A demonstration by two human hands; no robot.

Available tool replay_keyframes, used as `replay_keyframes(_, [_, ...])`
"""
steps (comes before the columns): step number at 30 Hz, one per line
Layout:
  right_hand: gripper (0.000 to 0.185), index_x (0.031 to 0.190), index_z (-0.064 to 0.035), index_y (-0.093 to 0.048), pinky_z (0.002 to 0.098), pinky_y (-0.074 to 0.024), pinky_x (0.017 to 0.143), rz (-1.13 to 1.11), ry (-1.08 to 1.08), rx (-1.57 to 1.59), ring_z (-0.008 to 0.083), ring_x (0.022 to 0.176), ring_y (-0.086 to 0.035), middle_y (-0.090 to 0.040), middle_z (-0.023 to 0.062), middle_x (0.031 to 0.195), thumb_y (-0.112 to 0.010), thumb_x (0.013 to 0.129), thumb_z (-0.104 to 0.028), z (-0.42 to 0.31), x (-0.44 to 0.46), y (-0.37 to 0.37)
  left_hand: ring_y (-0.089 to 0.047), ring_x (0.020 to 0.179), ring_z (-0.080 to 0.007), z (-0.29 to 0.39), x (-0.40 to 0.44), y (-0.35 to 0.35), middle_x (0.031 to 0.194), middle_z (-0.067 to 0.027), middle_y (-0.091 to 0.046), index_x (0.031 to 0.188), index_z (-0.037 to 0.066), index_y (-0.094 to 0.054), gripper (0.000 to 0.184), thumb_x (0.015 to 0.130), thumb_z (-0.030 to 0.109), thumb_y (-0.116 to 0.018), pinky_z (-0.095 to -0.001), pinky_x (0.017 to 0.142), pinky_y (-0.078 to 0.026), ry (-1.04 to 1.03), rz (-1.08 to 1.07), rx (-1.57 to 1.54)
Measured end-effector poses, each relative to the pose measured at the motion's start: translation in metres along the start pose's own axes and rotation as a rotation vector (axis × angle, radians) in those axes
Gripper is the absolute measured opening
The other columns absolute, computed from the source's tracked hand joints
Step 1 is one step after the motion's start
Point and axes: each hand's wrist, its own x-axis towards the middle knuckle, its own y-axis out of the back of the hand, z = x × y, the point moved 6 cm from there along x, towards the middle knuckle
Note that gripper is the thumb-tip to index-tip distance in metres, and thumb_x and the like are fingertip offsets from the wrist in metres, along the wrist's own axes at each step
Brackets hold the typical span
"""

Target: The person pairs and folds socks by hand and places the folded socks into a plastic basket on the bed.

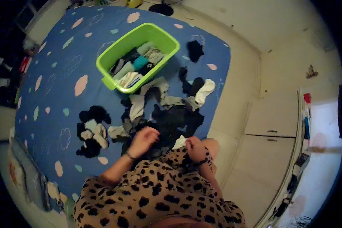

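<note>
My left hand (142,141) hovers over a pile of dark socks (173,117), its fingers loosely bent and a little blurred, with nothing visible in them. My right hand (196,150) is closed near my knee; what its fingers hold, if anything, is hidden. A small white cloth (180,142) lies right beside its fingertips. Left of the pile sits a cluster of bundled black and pale socks (93,131). Grey and white socks (136,106) stretch along the far side of the pile. A white sock (205,92) lies at the right.
A green plastic tub (119,45) stands on the blue patterned bed sheet (60,95), holding several folded or rolled cloth items. A black sock bundle (195,51) lies to its right. Pale cabinets (269,152) stand beyond the bed's right edge, across a strip of floor (231,125).
</note>
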Motion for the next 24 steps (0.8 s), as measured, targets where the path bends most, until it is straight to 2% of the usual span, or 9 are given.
replay_keyframes(2, [0.007,0.089,-0.0015,-0.059,0.0373,-0.0490,0.068,0.064,-0.044,0.024,0.0328,0.076,-0.061,-0.061,0.0160,0.086,-0.060,0.086,-0.008,0.007,-0.007,0.004,-0.062,0.076,-0.0156,-0.012,-0.009,-0.049,0.084,-0.0068,-0.065,0.095,0.004,-0.062,0.012,0.090,0.014,-0.057,-0.0306,0.064,-0.049,-0.087,-0.261,0.138])
replay_keyframes(3, [0.008,0.089,-0.0012,-0.059,0.0368,-0.0489,0.068,0.100,-0.068,0.032,0.0326,0.076,-0.061,-0.061,0.0161,0.086,-0.060,0.086,-0.008,0.010,-0.009,0.007,-0.062,0.076,-0.0156,-0.014,-0.006,-0.056,0.084,-0.0068,-0.065,0.095,0.004,-0.062,0.012,0.090,0.014,-0.057,-0.0306,0.064,-0.049,-0.086,-0.235,0.139])
replay_keyframes(5, [0.007,0.089,-0.0011,-0.059,0.0364,-0.0486,0.068,0.123,-0.037,0.073,0.0326,0.076,-0.060,-0.061,0.0159,0.085,-0.060,0.086,-0.008,0.003,-0.012,0.015,-0.063,0.077,-0.0271,0.010,0.009,-0.059,0.084,-0.0131,-0.064,0.088,0.002,-0.063,0.013,0.086,0.014,-0.059,-0.0357,0.066,-0.049,-0.411,-0.154,0.516])
replay_keyframes(6, [0.007,0.089,-0.0010,-0.059,0.0361,-0.0484,0.068,0.154,-0.025,0.111,0.0326,0.076,-0.060,-0.061,0.0156,0.085,-0.059,0.086,-0.007,0.002,-0.015,0.019,-0.061,0.079,-0.0357,0.023,0.021,-0.046,0.086,-0.0171,-0.063,0.086,0.002,-0.063,0.013,0.082,0.014,-0.060,-0.0399,0.069,-0.049,-0.364,-0.021,0.527])
replay_keyframes(10, [0.006,0.088,-0.0010,-0.059,0.0360,-0.0472,0.067,0.167,-0.058,0.155,0.0321,0.075,-0.059,-0.060,0.0157,0.084,-0.059,0.086,-0.007,0.003,-0.023,0.021,-0.059,0.083,-0.0352,0.017,0.074,0.057,0.085,-0.0175,-0.059,0.091,0.003,-0.059,0.018,0.082,0.017,-0.065,-0.0434,0.071,-0.047,-0.375,0.657,0.743])
replay_keyframes(16, [0.007,0.086,-0.0006,-0.059,0.0370,-0.0469,0.066,0.195,-0.049,0.156,0.0329,0.074,-0.059,-0.060,0.0162,0.083,-0.059,0.086,-0.008,0.007,-0.021,0.020,-0.058,0.088,-0.0372,-0.023,0.078,0.087,0.091,-0.0162,-0.059,0.092,0.005,-0.060,0.031,0.073,0.023,-0.075,-0.0432,0.075,-0.049,-0.166,0.476,1.226])
replay_keyframes(20, [0.008,0.086,-0.0001,-0.059,0.0373,-0.0461,0.063,0.247,-0.020,0.113,0.0331,0.071,-0.058,-0.058,0.0166,0.081,-0.060,0.085,-0.008,0.008,-0.022,0.019,-0.061,0.091,-0.0281,-0.045,0.071,0.130,0.105,-0.0087,-0.064,0.097,0.005,-0.060,0.025,0.085,0.026,-0.066,-0.0392,0.082,-0.051,-0.089,0.524,0.586])
replay_keyframes(22, [0.009,0.086,0.0001,-0.060,0.0371,-0.0459,0.063,0.237,-0.035,0.141,0.0317,0.071,-0.058,-0.058,0.0156,0.080,-0.060,0.086,-0.009,0.013,-0.023,0.018,-0.062,0.098,-0.0271,-0.001,0.037,0.100,0.113,-0.0098,-0.062,0.118,0.004,-0.052,0.029,0.094,0.020,-0.052,-0.0393,0.088,-0.049,-0.139,0.253,-0.543])
replay_keyframes(24, [0.009,0.087,0.0003,-0.060,0.0368,-0.0457,0.062,0.235,-0.058,0.167,0.0302,0.070,-0.058,-0.058,0.0147,0.079,-0.060,0.086,-0.009,0.013,-0.026,0.015,-0.060,0.104,-0.0271,0.031,0.009,0.072,0.119,-0.0114,-0.059,0.122,0.002,-0.050,0.033,0.097,0.023,-0.046,-0.0402,0.091,-0.048,-0.107,0.141,-0.664])
